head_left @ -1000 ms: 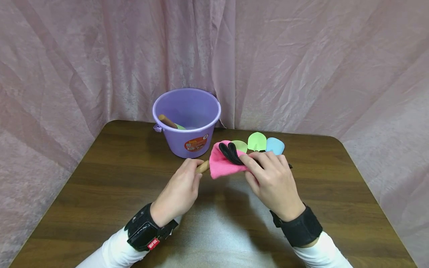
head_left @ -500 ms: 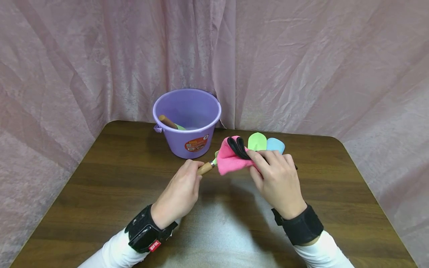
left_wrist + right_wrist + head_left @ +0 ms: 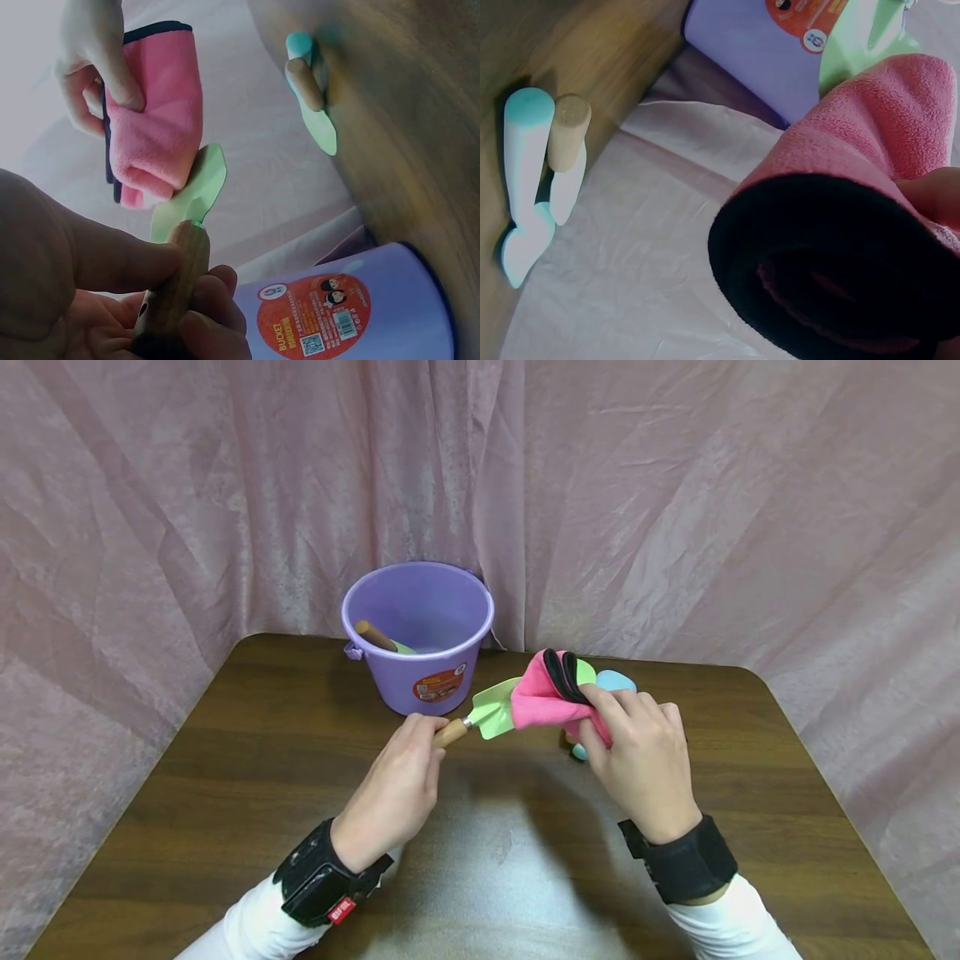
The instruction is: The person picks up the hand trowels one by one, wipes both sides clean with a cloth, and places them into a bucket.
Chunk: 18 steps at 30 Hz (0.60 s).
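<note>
My left hand (image 3: 393, 793) grips the wooden handle of a small green garden trowel (image 3: 493, 710), its blade pointing right above the table. A folded pink cloth (image 3: 542, 697) with black edging is pinched in my right hand (image 3: 645, 760). The cloth covers the tip end of the blade. In the left wrist view, thumb and fingers wrap the trowel handle (image 3: 176, 292), and the cloth (image 3: 161, 120) lies against the blade's far part. Seen from the right wrist, the cloth (image 3: 855, 127) is folded over in thick layers, hiding most of the right fingers.
A purple bucket (image 3: 397, 681) stands at the back of the wooden table (image 3: 247, 777), with a wooden-handled green tool (image 3: 375, 635) inside. Behind my right hand lie a green-bladed tool (image 3: 587, 672) and a blue-bladed tool (image 3: 617, 680), partly hidden. A pink curtain (image 3: 300, 485) hangs behind.
My right hand has drawn the cloth to the right along the trowel, from beside the handle toward the blade tip, uncovering the green blade. The left hand has barely moved.
</note>
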Available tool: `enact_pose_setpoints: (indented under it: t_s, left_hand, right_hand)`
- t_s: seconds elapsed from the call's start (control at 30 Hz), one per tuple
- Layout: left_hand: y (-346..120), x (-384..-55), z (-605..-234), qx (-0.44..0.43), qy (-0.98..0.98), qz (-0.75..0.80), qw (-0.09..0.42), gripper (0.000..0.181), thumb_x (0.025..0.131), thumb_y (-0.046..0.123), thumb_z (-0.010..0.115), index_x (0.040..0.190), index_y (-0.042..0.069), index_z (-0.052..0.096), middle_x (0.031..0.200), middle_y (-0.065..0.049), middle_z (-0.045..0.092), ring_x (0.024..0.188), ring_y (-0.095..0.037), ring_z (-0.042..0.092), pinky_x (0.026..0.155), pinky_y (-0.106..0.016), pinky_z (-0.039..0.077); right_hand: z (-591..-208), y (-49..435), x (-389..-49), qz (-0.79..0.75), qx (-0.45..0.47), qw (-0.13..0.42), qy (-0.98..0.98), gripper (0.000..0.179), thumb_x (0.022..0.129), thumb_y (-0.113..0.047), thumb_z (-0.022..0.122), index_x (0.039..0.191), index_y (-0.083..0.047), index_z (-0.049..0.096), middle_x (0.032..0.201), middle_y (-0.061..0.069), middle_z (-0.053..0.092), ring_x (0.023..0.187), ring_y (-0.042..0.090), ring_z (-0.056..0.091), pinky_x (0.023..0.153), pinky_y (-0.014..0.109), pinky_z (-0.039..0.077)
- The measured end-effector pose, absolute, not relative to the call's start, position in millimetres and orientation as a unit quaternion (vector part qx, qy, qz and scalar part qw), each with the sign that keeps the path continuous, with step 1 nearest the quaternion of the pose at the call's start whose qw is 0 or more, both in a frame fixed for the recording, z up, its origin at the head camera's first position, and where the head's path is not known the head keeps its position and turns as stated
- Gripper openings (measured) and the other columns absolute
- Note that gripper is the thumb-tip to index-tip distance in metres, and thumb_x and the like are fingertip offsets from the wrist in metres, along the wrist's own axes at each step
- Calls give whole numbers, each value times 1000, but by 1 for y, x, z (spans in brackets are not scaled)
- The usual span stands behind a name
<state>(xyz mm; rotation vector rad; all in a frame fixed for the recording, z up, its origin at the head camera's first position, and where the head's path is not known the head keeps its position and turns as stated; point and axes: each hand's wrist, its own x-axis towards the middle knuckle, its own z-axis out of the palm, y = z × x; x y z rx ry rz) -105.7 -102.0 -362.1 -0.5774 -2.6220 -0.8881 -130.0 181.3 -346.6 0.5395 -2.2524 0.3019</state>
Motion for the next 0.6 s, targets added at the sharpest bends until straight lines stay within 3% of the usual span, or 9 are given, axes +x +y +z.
enact_pose_setpoints:
  t_s: [0.6]
  left_hand:
    - [-108,-106,-356,-187,-914,-328,147,27,95,0,60,122,1,56,103,-5,54,89,-18,53,77,-32,49]
  right_hand:
    - [-348,191,-135,99,180,394,-896,30,88,-22,68,115,-10,71,81,10,66,64,27,55,57,43,32]
